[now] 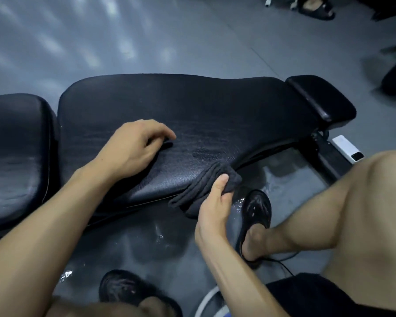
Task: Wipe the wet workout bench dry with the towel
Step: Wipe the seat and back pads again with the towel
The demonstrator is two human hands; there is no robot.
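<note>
**Bench wipe under way, long pad not yet dry**

The right hand (215,202) grips a folded dark towel (206,191), thumb on top, fingers curled under it, at the near edge of the workout bench (192,106). The left hand (133,145) rests on the long pad with loosely bent fingers, holding nothing. Streaks and a damp patch just beyond the towel suggest much of that pad remains to wipe; the seat pad (16,143) also looks streaked. Puddles glisten on the floor (160,239) below
</note>
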